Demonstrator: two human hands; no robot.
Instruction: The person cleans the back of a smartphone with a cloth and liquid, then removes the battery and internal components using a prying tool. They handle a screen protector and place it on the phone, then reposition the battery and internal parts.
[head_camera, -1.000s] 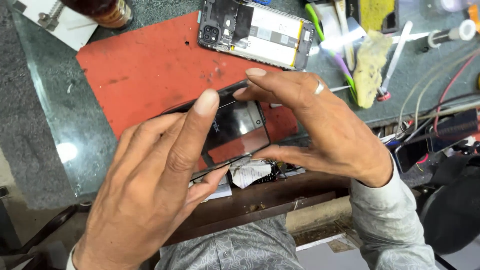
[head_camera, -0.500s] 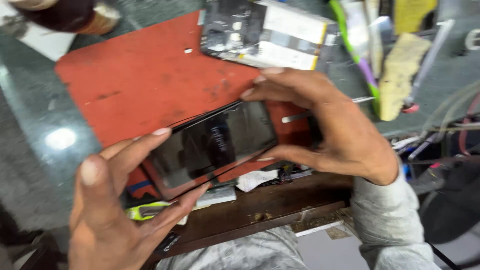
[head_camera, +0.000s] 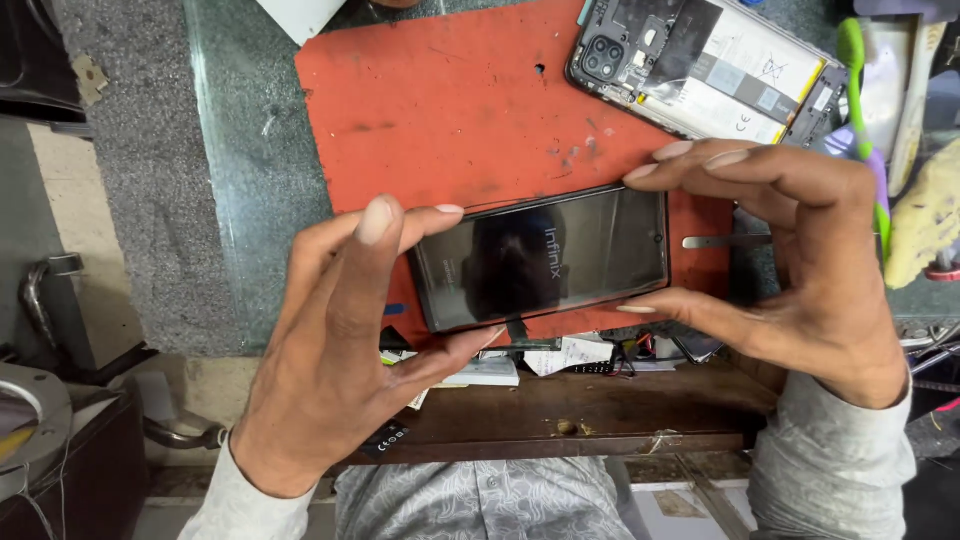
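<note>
The left hand (head_camera: 335, 345) came in from the lower left, palm turned inward, its fingers (head_camera: 375, 222) spread and curved, the thumb reaching across below them. The right hand (head_camera: 800, 250) arched in from the lower right, wrist bent, fingertips (head_camera: 672, 152) pointing left and the thumb stretched out low beneath them. Both hands pinched from opposite ends, facing each other. Grey sleeves covered both forearms down to the wrists.

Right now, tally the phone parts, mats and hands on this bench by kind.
Black phone screens held in both hands: 1
Opened phones with the back off: 1
Red work mats: 1
Hands, left hand and right hand: 2
Total: 5
</note>
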